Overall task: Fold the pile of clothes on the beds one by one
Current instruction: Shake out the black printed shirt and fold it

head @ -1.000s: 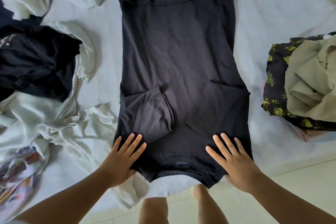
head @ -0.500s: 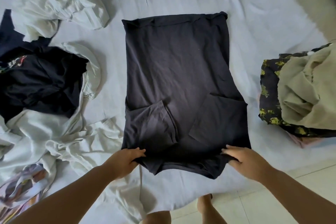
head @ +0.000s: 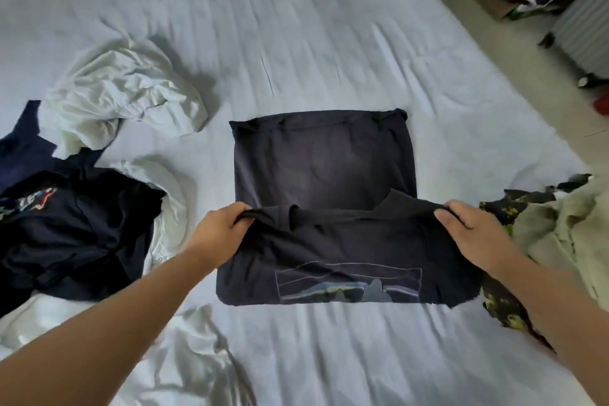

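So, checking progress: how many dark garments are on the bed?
2 plainly: the dark T-shirt held by the left hand and right hand, and a dark crumpled garment at left. More may be hidden.

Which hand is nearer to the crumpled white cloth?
Left. The left hand grips the black T-shirt just below the crumpled white cloth; the right hand is across the shirt.

The dark clothes heap [head: 66, 227] gets chopped off by the left edge, and the olive garment [head: 560, 234] by the right. Fingertips of both hands are tucked under the black t-shirt [head: 323, 168], so they're hidden.
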Demonstrator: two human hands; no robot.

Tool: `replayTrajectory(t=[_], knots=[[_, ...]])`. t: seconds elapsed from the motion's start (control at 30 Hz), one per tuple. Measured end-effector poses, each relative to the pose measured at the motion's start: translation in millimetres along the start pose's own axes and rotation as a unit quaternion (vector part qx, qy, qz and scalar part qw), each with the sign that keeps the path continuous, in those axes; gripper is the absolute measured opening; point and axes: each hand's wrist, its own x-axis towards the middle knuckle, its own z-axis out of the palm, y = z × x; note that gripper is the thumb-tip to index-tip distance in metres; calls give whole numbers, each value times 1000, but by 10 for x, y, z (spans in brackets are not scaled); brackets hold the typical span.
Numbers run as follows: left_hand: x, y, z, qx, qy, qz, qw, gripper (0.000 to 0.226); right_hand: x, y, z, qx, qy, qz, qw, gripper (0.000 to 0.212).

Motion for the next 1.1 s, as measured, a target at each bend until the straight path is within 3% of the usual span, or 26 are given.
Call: replayTrajectory(t=[0.13, 0.27, 0.33, 0.4, 0.53, 0.67, 0.77, 0.93, 1.0, 1.1], knots=[[706, 229, -214, 61, 74, -2, 995, 15, 882, -203, -246, -32, 51, -39, 997, 32], [1399, 392, -327, 65, 154, -55, 984, 26, 1715, -449, -350, -51, 124, -48, 990, 34], [1708, 453, -278, 52, 218, -60, 973, 33, 2016, -559, -242, -100, 164, -47, 980, 34], [1902, 489, -113, 66, 255, -31, 964, 49, 2191, -620, 13, -177, 147, -63, 971, 45], [1909, 331, 548, 218, 111, 84, 966, 67, 2172, -559, 819, -280, -15, -96, 955, 62], [1811, 40, 1124, 358, -17, 214, 909, 68, 2116, -235, 1402, -335, -85, -160, 925, 69], [1982, -103, 1230, 356, -49, 157, 920, 70, 2214, 12, 1439, -351, -47, -142, 924, 71], [2421, 18, 1199, 326, 30, -39, 944, 75, 2377, 150, 1205, -317, 29, 15, 948, 76], [2449, 187, 1277, 324, 34, -7, 945, 75, 2372, 151, 1140, -280, 44, 58, 957, 76], [2382, 444, 1534, 315, -27, 134, 939, 74, 2326, 185, 1107, -239, 58, 92, 965, 77]])
